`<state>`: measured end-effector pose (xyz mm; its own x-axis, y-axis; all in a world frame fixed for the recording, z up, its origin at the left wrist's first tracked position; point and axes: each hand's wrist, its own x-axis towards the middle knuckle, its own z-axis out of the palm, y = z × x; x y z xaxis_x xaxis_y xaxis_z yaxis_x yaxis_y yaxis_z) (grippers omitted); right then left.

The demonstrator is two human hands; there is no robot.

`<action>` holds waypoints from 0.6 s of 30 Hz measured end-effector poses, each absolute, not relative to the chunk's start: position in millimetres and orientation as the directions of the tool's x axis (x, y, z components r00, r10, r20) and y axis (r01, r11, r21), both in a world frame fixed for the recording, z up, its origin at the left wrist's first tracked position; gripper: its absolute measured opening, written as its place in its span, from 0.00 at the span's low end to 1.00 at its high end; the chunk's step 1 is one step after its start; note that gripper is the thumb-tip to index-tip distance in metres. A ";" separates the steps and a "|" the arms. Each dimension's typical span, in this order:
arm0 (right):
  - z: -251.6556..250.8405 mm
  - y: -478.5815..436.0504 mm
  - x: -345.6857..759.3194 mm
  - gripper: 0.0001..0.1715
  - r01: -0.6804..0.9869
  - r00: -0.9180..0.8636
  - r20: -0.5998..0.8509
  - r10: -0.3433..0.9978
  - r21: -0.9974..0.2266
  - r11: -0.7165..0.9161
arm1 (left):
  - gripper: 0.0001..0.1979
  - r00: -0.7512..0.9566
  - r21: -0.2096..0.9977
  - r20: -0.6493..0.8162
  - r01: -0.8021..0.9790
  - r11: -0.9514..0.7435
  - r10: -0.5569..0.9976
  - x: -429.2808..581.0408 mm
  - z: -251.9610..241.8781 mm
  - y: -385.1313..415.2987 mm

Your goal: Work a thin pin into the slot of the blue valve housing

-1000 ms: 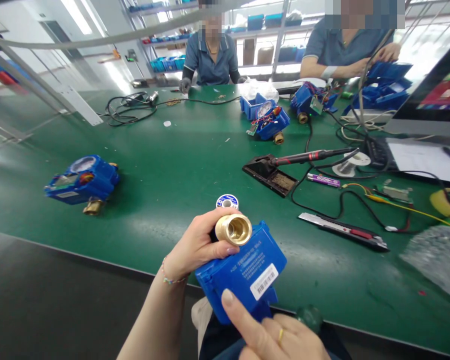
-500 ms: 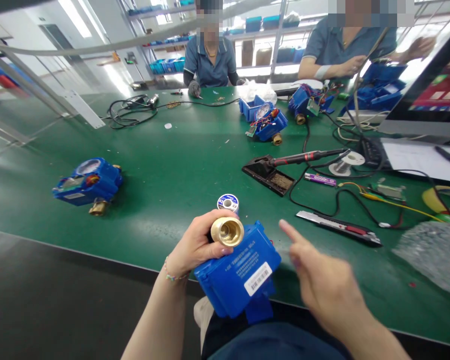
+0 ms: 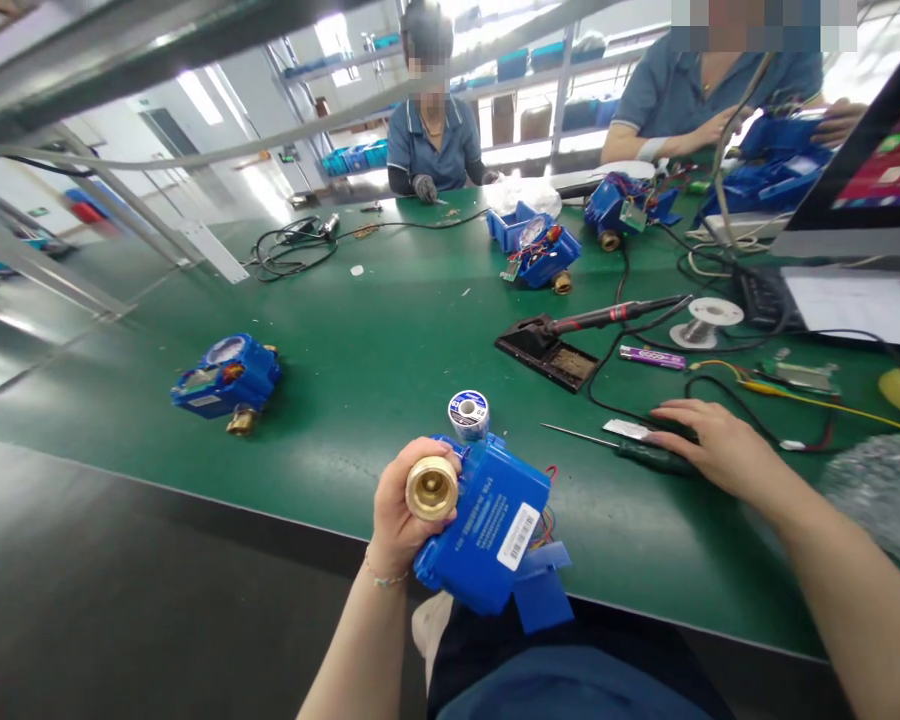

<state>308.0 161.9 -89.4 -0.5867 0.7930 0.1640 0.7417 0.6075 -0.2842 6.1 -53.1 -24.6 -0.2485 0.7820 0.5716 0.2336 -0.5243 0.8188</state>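
My left hand [image 3: 405, 500] grips a blue water meter [image 3: 487, 520] by its brass threaded end, which faces me. A barcode label shows on the casing, a blue flap hangs at its lower right, and thin coloured wires stick out behind. At the right, my right hand [image 3: 720, 445] has thumb and fingers around a utility knife [image 3: 626, 429] on the table; most of the knife is hidden beneath the hand. Against the thumb lies a screwdriver [image 3: 649, 455] with a dark handle and thin shaft. A solder spool [image 3: 469, 412] stands just beyond the meter.
A soldering iron [image 3: 607, 316] rests in its stand [image 3: 547, 355]. Another blue meter [image 3: 226, 378] sits on the left, and a third [image 3: 544, 252] farther back. Cables, a wire spool [image 3: 709, 320], bubble wrap [image 3: 881, 495] and a monitor [image 3: 862, 190] occupy the right. Two people sit opposite.
My right hand has moved right and down onto the utility knife. A screwdriver now lies beside it, unseen before. The meter has turned slightly in my left hand, and the view has shifted.
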 end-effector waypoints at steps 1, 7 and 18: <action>-89.6 165.9 309.8 0.26 0.736 -0.599 0.128 0.790 -0.301 0.606 | 0.21 -0.257 0.813 0.581 0.244 -0.529 0.773 7.0 -25.8 -53.8; -80.8 161.3 287.5 0.27 0.756 -0.607 0.026 0.794 -0.289 0.588 | 0.21 -0.260 0.804 0.590 0.276 -0.527 0.764 5.8 -27.8 -54.4; -72.3 140.5 272.0 0.28 0.785 -0.513 0.226 0.828 -0.266 0.559 | 0.20 -0.271 0.820 0.564 0.298 -0.489 0.780 5.2 -28.4 -55.1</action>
<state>272.0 140.5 -72.3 -0.5131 0.8281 0.2257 0.7851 0.5591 -0.2664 5.2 -55.1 -28.4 -0.2715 0.7802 0.5636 0.2981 -0.4886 0.8200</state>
